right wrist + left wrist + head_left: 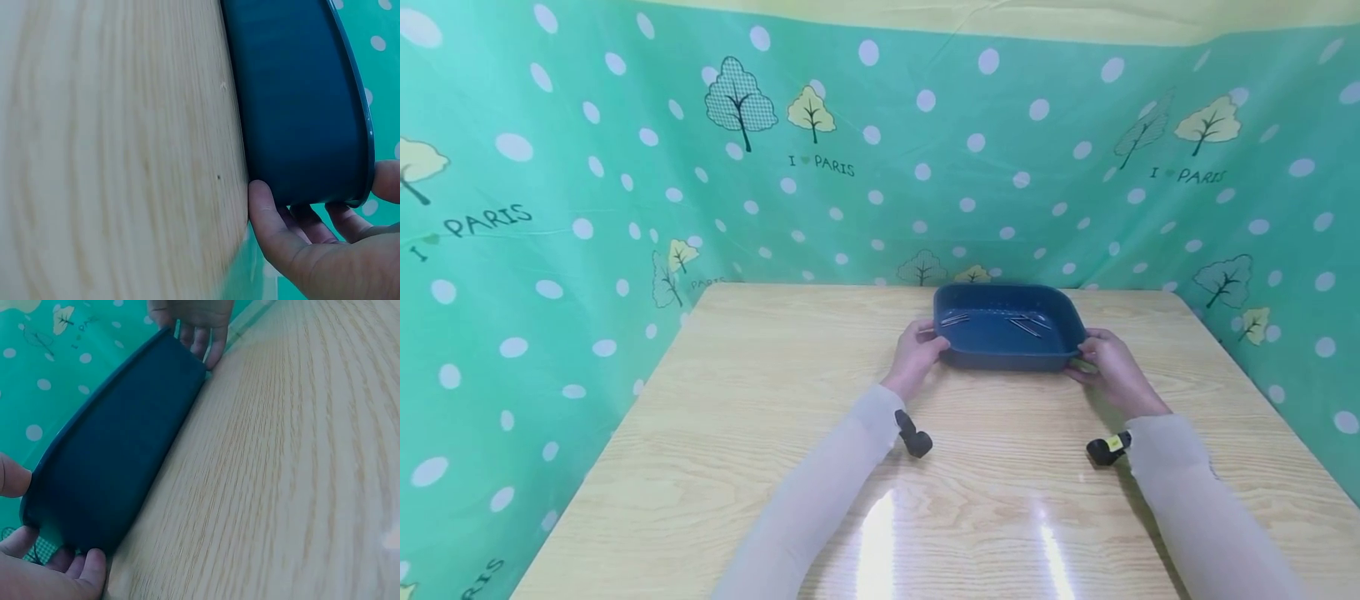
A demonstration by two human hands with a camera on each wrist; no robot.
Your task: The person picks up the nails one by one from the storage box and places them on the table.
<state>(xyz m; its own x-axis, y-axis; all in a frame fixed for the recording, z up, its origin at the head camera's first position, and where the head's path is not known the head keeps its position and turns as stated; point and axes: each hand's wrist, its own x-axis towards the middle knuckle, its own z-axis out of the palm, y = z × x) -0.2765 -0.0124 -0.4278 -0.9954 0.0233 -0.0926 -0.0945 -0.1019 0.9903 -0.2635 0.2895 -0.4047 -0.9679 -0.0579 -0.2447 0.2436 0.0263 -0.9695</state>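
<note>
A dark blue rectangular basin (1000, 362) with rounded corners stands toward the far right of the table in the head view. Inside it lie several thin metallic sticks, some at the left (955, 319) and some at the right (1026, 327). My left hand (917, 354) grips its near left corner, thumb over the rim and fingers along the outer wall. At the near right corner my right hand (1112, 371) holds it the same way. In the right wrist view, the right hand's fingers (265, 203) reach down the basin's wall (300, 106) to the tabletop.
The light wood table (760, 400) spreads out to the left and in front of the basin. A green dotted cloth (850, 208) hangs behind the table and along its sides. Small black cameras sit on the left wrist (914, 437) and right wrist (1107, 448).
</note>
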